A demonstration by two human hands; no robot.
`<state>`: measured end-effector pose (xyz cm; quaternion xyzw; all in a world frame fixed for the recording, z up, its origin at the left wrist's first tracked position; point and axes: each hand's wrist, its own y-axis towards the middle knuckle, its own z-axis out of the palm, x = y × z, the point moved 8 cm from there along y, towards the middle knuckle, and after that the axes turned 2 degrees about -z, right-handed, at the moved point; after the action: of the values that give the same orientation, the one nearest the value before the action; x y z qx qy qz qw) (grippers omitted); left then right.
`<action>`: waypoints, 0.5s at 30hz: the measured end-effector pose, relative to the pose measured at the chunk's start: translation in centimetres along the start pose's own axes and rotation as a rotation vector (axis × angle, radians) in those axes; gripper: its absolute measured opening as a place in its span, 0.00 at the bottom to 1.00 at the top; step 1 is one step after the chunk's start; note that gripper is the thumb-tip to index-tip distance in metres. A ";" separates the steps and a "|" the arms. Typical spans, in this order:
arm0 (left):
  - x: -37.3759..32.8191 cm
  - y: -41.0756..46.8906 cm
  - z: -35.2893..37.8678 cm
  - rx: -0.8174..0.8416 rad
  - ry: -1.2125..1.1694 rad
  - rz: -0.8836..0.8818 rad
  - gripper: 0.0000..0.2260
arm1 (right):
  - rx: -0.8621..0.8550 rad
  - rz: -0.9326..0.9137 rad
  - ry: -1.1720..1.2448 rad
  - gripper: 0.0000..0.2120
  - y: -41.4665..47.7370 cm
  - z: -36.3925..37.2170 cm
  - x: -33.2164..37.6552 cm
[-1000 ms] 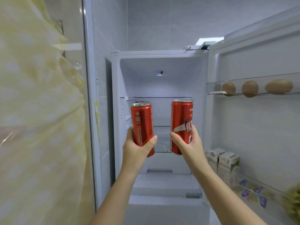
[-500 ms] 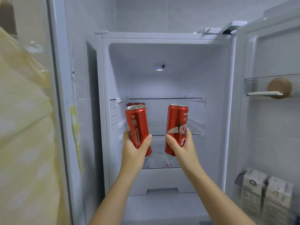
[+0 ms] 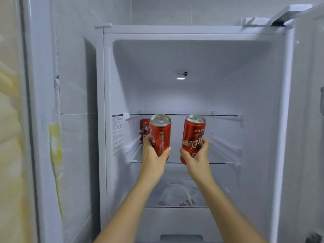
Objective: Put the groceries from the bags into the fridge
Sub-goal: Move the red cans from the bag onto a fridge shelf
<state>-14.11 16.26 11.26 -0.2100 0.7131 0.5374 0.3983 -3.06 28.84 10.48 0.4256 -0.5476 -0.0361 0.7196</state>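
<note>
White fridge (image 3: 192,58) walls frame the stocking step: the left hand (image 3: 154,158) grips a red can (image 3: 160,134) and the right hand (image 3: 198,156) grips a second can (image 3: 192,135), both roughly upright at the middle shelf (image 3: 220,163) front, probably needing to be set down beside the back can (image 3: 145,127).

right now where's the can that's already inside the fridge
In the head view, the stored can stands at the back left of the glass shelf, just behind and left of the held can in the left hand.
</note>
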 end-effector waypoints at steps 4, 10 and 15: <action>1.1 2.5 1.4 -0.030 0.065 0.004 0.27 | -0.011 0.013 -0.020 0.30 3.0 0.4 -2.8; 3.3 4.8 2.8 -0.008 0.125 -0.040 0.28 | 0.012 0.073 -0.058 0.33 5.6 0.9 -5.4; 4.4 6.2 3.9 0.079 0.189 -0.086 0.29 | 0.032 0.131 -0.135 0.31 6.4 1.7 -6.5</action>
<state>-19.92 22.55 11.14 -0.2741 0.7584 0.4693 0.3598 -9.72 35.35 9.80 0.3968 -0.6219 -0.0088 0.6751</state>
